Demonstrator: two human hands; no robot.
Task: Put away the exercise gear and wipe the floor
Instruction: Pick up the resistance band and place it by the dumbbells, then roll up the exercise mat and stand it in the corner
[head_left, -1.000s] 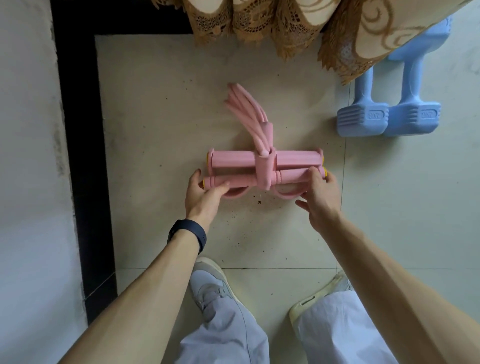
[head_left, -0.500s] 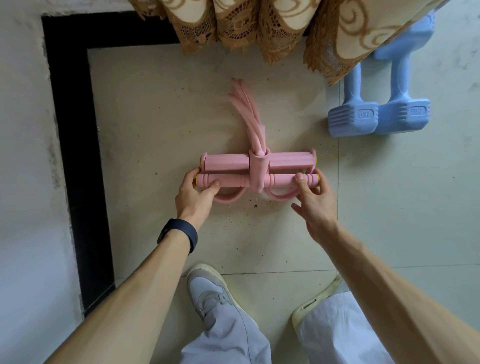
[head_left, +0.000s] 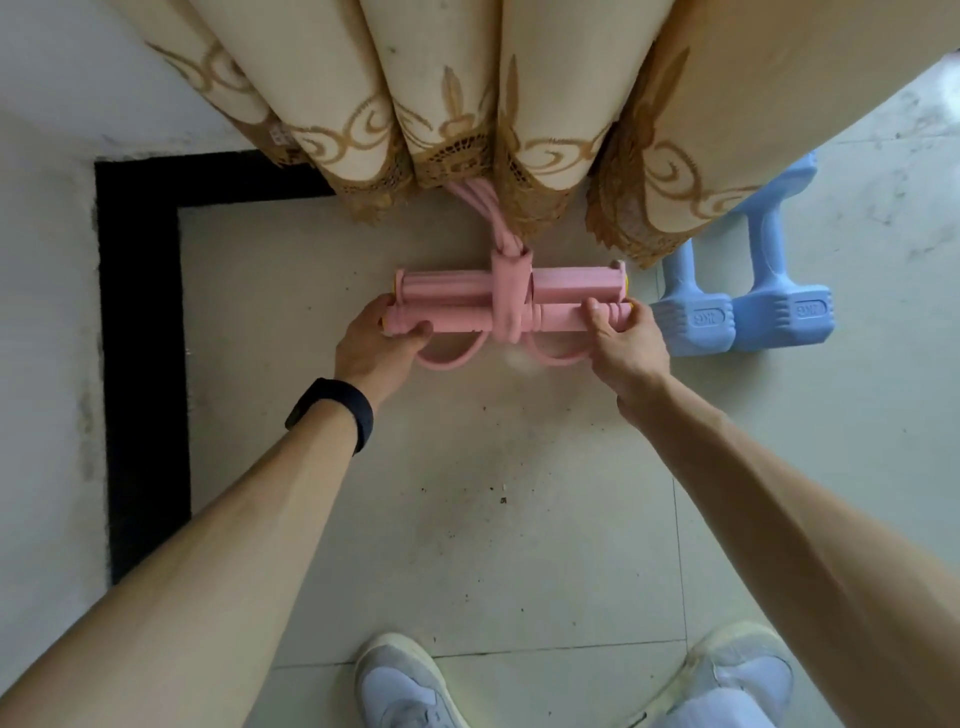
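Our left grip (head_left: 376, 338) and right grip (head_left: 626, 340) clasp the pink exerciser (head_left: 452, 319) by its ends; under the curtain (head_left: 467, 104), its bands (head_left: 475, 205) may snag.

1. Black wristband (head_left: 332, 410): broad, smooth, matt, plain on the side that is showing. It is wrapping the wrist just behind the left hand (head_left: 382, 343).
2. Forearms: both are running bare to the frame edge.
3. Left shoe (head_left: 410, 686): pale grey trainer with a cream sole rim, showing its toe well below the wristband.
4. Right shoe (head_left: 737, 670): matching the left one, sitting well below and far right of the wristband.
5. Trouser leg (head_left: 711, 714): pale whitish cloth, overlapping the right shoe's near side.
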